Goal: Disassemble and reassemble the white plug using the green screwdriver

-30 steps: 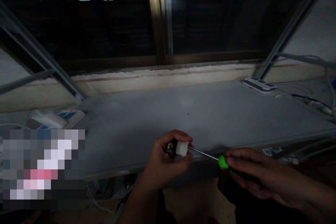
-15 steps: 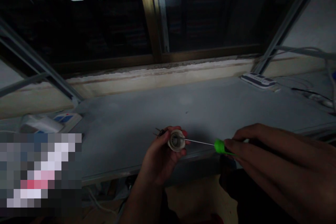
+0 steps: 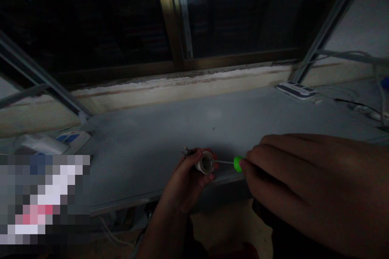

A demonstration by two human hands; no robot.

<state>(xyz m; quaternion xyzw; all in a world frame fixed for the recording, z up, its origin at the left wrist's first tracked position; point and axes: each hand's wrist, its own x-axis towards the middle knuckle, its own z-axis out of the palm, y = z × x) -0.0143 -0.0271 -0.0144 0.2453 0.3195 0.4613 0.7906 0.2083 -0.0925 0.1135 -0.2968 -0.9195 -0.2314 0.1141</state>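
Note:
My left hand (image 3: 185,178) is closed around a white, cup-shaped lamp holder (image 3: 206,163), its hollow mouth facing me. Beside the thumb a small dark part with thin metal prongs (image 3: 186,151) sticks out; it looks like a plug, but its body is mostly hidden. In my right hand (image 3: 291,178) is a screwdriver (image 3: 238,164) with a bright green handle, gripped by the fingers. Its thin metal shaft reaches left to the lamp holder's right side. Whether the tip is inside the mouth or behind the rim I cannot tell.
Both hands work over the front edge of a grey table (image 3: 146,141). A power strip (image 3: 296,90) lies at the back right, with cables (image 3: 364,109) beside it. A white and blue object (image 3: 73,139) rests at the left. Metal frame posts rise on both sides before a dark window (image 3: 237,16).
My right hand has moved left towards the lamp holder and turned, showing more of its back. Less of the screwdriver's shaft is visible. The lamp holder has tilted slightly.

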